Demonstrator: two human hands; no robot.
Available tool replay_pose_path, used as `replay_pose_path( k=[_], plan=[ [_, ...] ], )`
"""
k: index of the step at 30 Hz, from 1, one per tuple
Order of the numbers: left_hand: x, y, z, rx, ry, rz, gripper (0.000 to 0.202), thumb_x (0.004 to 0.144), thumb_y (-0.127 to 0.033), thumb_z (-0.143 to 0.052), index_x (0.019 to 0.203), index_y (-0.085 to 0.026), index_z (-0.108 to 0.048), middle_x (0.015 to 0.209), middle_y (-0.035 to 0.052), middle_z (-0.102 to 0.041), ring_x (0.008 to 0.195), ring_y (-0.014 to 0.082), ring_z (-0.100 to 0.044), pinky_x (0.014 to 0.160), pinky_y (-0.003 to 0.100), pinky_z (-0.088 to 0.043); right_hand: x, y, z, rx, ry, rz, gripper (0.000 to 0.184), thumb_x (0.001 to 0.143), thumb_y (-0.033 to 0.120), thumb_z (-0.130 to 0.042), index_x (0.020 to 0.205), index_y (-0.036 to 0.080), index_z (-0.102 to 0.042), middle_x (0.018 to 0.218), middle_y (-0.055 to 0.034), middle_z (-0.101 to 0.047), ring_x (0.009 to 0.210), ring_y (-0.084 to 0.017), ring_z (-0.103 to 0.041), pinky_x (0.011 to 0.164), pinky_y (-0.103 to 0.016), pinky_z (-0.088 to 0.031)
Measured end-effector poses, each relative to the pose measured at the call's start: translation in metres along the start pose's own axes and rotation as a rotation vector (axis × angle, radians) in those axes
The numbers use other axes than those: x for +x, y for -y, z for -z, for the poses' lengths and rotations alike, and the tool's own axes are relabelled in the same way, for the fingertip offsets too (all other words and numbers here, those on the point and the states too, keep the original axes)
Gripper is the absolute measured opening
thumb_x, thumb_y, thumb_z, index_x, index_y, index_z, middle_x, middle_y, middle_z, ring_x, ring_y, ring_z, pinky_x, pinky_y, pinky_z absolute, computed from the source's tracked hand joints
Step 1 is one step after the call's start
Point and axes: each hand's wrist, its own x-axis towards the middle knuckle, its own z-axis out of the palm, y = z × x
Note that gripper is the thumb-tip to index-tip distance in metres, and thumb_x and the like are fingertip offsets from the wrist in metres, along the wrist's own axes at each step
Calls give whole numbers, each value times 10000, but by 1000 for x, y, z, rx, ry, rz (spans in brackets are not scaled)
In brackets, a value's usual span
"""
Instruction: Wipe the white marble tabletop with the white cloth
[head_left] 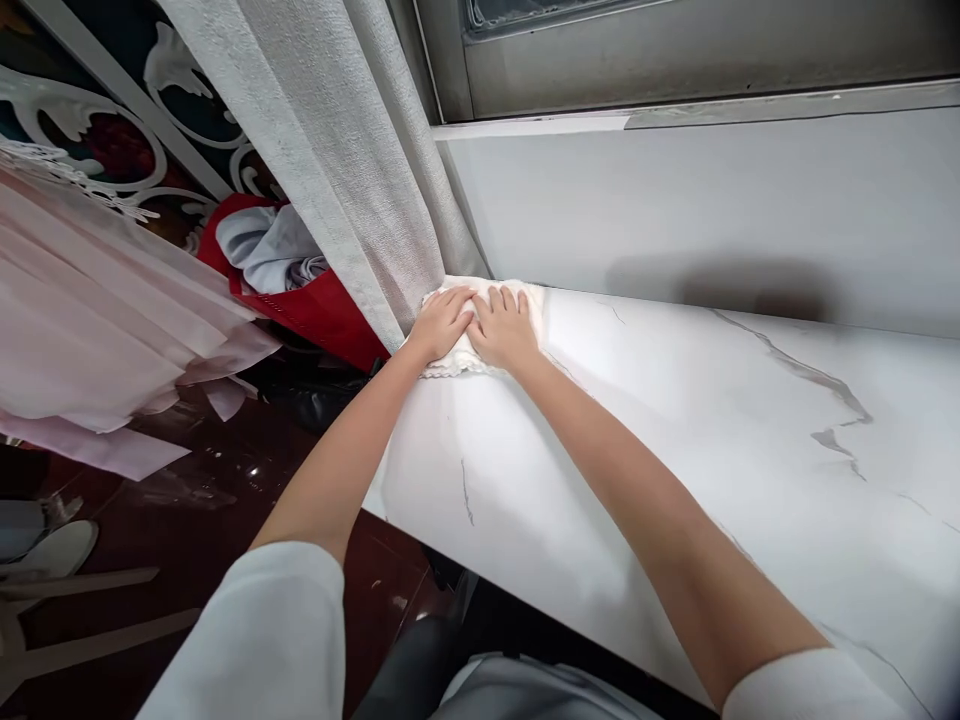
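A white cloth (484,362) with a wavy edge lies flat at the far left corner of the white marble-patterned table (600,460). My left hand (441,325) rests palm down on the cloth's left part, its fingers stretched out. Beside it, my right hand (504,328) presses flat on the cloth's right part with fingers spread. The two hands nearly meet at the thumbs. The cloth's left edge lies against the hanging grey curtain (375,150).
A white wall (712,200) with a metal window frame (600,75) rises behind the table. On the left are a red bag (307,320) holding folded clothes, a pink draped fabric (97,300) and a pale chair (60,600) on the dark red floor.
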Motion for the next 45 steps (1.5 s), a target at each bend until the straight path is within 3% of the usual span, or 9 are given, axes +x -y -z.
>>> replay_pose_path(
  k=[5, 11, 25, 30, 35, 45],
  plan=[
    [36, -3, -13, -3, -9, -29, 455, 934, -312, -333, 1344, -205, -499, 1436, 64, -520, 1354, 203, -422, 1182, 411, -212, 19, -28, 6, -9, 49, -29, 545, 972, 287, -317, 1472, 86, -400, 1555, -183, -336, 1447, -325, -241, 1177, -531, -97],
    [68, -16, -27, -12, -4, -96, 471, 937, -305, -333, 1357, -172, -499, 1436, 80, -521, 1357, 214, -421, 1179, 412, -209, 27, -59, 8, -37, -21, -66, 529, 972, 296, -320, 1449, 98, -438, 1525, -174, -389, 1426, -327, -283, 1163, -546, -129],
    [57, -27, -24, -8, 28, -116, 480, 961, -308, -296, 1392, -194, -473, 1489, 60, -470, 1399, 187, -370, 1193, 407, -184, 8, -45, 12, -71, -46, -155, 534, 960, 248, -348, 1462, 79, -413, 1544, -187, -358, 1443, -330, -261, 1170, -563, -117],
    [32, -36, -19, 14, 40, -118, 491, 974, -316, -277, 1411, -184, -456, 1516, 71, -433, 1413, 189, -351, 1201, 415, -170, -12, -38, 14, -75, -66, -115, 522, 955, 258, -345, 1438, 86, -448, 1529, -195, -381, 1432, -335, -286, 1162, -568, -141],
    [-8, -53, -12, 49, 35, -92, 484, 981, -305, -274, 1414, -176, -448, 1525, 78, -420, 1426, 189, -335, 1210, 422, -162, -44, -28, 13, -76, -114, -63, 514, 945, 265, -371, 1418, 92, -474, 1512, -196, -409, 1418, -340, -312, 1155, -569, -165],
    [-142, -102, 7, 104, -28, -51, 479, 999, -287, -245, 1418, -145, -428, 1521, 109, -422, 1435, 229, -328, 1204, 457, -193, -158, 29, 41, -106, -39, 47, 528, 981, 289, -342, 1449, 63, -434, 1522, -223, -379, 1431, -372, -286, 1168, -561, -169]
  ],
)
